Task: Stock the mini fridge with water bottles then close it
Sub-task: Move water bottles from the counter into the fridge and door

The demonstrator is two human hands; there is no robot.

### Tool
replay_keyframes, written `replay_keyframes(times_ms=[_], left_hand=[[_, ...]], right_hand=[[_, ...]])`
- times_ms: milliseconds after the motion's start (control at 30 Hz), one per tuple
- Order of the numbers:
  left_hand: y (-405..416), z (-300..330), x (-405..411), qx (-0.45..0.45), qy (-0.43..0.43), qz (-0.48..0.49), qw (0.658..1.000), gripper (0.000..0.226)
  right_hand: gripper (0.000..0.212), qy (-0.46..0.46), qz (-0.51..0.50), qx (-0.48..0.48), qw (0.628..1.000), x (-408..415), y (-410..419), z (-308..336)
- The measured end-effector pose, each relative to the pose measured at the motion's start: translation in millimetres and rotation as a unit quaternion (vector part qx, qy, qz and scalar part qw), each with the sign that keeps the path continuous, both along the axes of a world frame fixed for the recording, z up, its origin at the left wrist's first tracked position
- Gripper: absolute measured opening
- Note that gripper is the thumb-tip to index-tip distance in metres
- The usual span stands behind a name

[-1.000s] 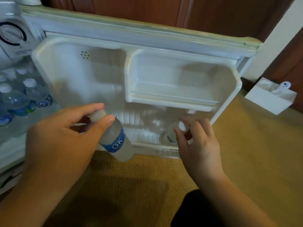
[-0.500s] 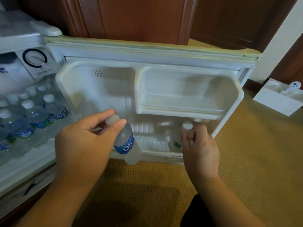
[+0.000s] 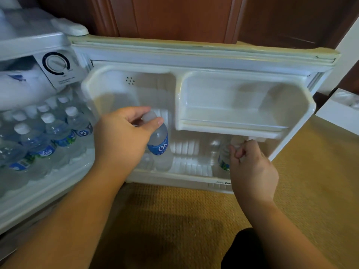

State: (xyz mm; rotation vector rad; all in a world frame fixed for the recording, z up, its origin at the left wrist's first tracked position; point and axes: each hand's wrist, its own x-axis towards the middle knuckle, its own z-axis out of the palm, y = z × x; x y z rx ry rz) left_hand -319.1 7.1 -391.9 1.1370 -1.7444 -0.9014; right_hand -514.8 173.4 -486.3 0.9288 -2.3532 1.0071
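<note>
The white mini fridge door (image 3: 204, 61) stands open, its inner side facing me. My left hand (image 3: 120, 136) grips the cap end of a clear water bottle with a blue "OK" label (image 3: 160, 148), standing in the left of the door's bottom rack (image 3: 174, 178). My right hand (image 3: 250, 167) pinches the cap of a second bottle (image 3: 223, 160) at the rack's right end, under the upper door shelf (image 3: 231, 113). Several capped water bottles (image 3: 56, 133) fill the fridge's inner shelf on the left.
A thermostat dial (image 3: 55, 64) sits at the fridge's upper left beside a frosted freezer box (image 3: 21, 88). A white box (image 3: 338, 111) lies on the woven tan floor (image 3: 184, 220) at the right. Dark wooden panels (image 3: 174, 18) rise behind the door.
The left hand carried the OK bottle from in front of the door into the bottom rack and stood it nearly upright. The right hand stayed on its bottle's cap. The view shifted left.
</note>
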Motion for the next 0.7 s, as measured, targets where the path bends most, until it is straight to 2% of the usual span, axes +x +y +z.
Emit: replay_keyframes(times_ms=[200,300,533,633,700], left_hand=[[6.4,-34.9,-10.9,0.053,-0.010,-0.006,0.999,0.047],[17.5,-46.3,-21.9,0.043,-0.019,-0.010,0.999,0.048],[29.4,-64.5,-45.2,-0.008,-0.008,-0.015,1.000,0.048],[30.3,-72.2,-44.6,-0.043,-0.041,-0.034,0.998,0.052],[31.3,-79.4,-41.7,-0.031,-0.057,-0.050,0.997,0.061]], right_hand=[[0.031,0.009,0.014,-0.013,1.000,0.1,3.6,-1.5],[0.031,-0.005,0.010,-0.018,1.000,1.9,4.6,-3.1],[0.024,-0.166,0.033,-0.033,0.985,20.4,13.3,-2.4],[0.034,-0.242,0.037,-0.051,0.968,30.1,17.4,1.6],[0.047,-0.250,0.039,-0.046,0.966,35.8,18.3,0.3]])
